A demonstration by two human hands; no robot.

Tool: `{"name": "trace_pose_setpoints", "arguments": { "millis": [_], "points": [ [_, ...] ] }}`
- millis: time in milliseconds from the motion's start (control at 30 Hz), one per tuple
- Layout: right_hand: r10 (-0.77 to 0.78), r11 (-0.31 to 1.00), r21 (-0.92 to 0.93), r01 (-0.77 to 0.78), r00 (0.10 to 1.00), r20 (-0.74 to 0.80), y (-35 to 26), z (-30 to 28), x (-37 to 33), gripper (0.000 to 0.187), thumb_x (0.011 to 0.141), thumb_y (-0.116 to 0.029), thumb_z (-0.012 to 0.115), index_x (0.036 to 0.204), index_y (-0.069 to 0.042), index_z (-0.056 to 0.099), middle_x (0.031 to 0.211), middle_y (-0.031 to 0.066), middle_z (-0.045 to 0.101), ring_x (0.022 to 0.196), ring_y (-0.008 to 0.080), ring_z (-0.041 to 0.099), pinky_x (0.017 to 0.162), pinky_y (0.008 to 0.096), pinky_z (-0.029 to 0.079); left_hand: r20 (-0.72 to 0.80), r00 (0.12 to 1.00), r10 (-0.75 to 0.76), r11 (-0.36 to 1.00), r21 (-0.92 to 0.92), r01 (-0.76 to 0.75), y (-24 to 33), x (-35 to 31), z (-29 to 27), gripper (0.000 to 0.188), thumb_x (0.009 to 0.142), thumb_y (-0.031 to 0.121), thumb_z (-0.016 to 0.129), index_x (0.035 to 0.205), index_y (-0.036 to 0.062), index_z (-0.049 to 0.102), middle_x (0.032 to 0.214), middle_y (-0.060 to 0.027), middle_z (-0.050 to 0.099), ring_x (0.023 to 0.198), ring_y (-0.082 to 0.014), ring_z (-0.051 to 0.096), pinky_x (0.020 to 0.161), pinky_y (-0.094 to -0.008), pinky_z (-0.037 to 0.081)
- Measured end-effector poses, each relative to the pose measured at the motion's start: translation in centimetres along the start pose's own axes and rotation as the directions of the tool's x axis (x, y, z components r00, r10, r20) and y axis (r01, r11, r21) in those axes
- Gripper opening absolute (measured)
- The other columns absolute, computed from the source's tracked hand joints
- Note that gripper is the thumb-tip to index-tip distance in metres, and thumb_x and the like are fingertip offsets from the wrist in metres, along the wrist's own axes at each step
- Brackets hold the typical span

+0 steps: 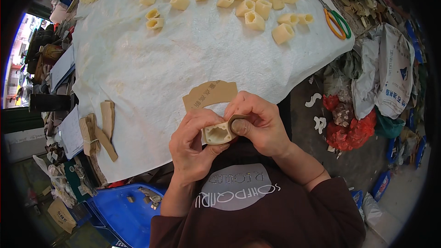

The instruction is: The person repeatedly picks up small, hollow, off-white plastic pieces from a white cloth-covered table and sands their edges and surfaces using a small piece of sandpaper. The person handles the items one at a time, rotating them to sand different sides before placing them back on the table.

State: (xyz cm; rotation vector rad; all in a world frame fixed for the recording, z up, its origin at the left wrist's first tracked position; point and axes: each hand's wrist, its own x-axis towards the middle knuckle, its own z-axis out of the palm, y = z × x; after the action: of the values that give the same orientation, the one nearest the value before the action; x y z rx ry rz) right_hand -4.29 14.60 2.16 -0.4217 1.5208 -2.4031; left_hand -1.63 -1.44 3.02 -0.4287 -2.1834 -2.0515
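Note:
Close to my body, my left hand (pixel 195 140) grips a cream hollow plastic piece (pixel 217 134) by its side, thumb below and fingers above. The piece's open end faces me, showing a ragged-edged cavity and small holes at its corners. My right hand (pixel 257 121) pinches a small folded piece of brown sandpaper (pixel 237 117) against the right wall of the piece. Just beyond my hands, a larger sheet of brown sandpaper (pixel 210 94) with a printed back and a curved edge lies on the white cloth (pixel 138 73).
Many similar cream pieces (pixel 255 20) stand across the table's far side. Scissors (pixel 337 24) with orange and green handles lie far right. Brown strips (pixel 98 131) sit at the left edge. A blue tub (pixel 126 216) is below left; red bags (pixel 351 131) are right.

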Motion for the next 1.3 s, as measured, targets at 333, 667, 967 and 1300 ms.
{"name": "trace_pose_setpoints", "arguments": {
  "millis": [333, 667, 967, 1300],
  "points": [
    [-0.328, 0.939, -0.135, 0.317, 0.942, -0.073, 1.2, 0.7, 0.7, 0.013, 0.08, -0.003, 0.061, 0.088, -0.003, 0.051, 0.084, 0.0062, 0.051, 0.077, 0.0128, 0.051, 0.065, 0.0232, 0.045, -0.322, 0.936, -0.141, 0.986, -0.136, 0.102, -0.7, -0.5, 3.5, 0.068, 0.065, 0.004, 0.075, 0.12, -0.0002, 0.035, 0.104, -0.0082, 0.044, 0.1, -0.017, 0.046, 0.086, -0.0305, 0.039],
    [-0.298, 0.954, -0.05, 0.296, 0.954, -0.022, 2.0, 0.2, 0.7, 0.012, 0.085, -0.013, 0.057, 0.092, -0.006, 0.049, 0.088, 0.0074, 0.049, 0.082, 0.0161, 0.047, 0.071, 0.0263, 0.041, -0.25, 0.953, -0.172, 0.976, -0.176, 0.13, 0.2, -0.5, 2.6, 0.047, 0.07, -0.006, 0.068, 0.111, -0.004, 0.046, 0.106, -0.0115, 0.052, 0.102, -0.019, 0.052, 0.09, -0.031, 0.04],
    [-0.244, 0.934, -0.252, 0.253, 0.968, 0.066, 0.7, -0.2, 0.8, 0.018, 0.074, -0.01, 0.068, 0.078, -0.009, 0.051, 0.102, 0.0073, 0.038, 0.094, 0.0187, 0.039, 0.086, 0.0321, 0.034, -0.081, 0.993, -0.091, 0.993, -0.087, 0.084, -0.4, -0.2, 1.4, 0.053, 0.073, 0.005, 0.07, 0.118, -0.0038, 0.043, 0.115, -0.0141, 0.051, 0.104, -0.0203, 0.052, 0.089, -0.0311, 0.042],
    [-0.173, 0.947, -0.252, 0.197, 0.978, 0.116, 0.4, -0.3, 1.1, 0.022, 0.07, -0.014, 0.072, 0.072, -0.009, 0.05, 0.1, 0.0069, 0.039, 0.1, 0.0203, 0.039, 0.088, 0.0352, 0.034, -0.103, 0.994, -0.028, 0.997, 0.066, 0.034, -0.5, -0.4, 1.4, 0.043, 0.072, 0.0, 0.068, 0.11, -0.0016, 0.048, 0.108, -0.017, 0.056, 0.1, -0.025, 0.055, 0.088, -0.0344, 0.042]
  ]
}}
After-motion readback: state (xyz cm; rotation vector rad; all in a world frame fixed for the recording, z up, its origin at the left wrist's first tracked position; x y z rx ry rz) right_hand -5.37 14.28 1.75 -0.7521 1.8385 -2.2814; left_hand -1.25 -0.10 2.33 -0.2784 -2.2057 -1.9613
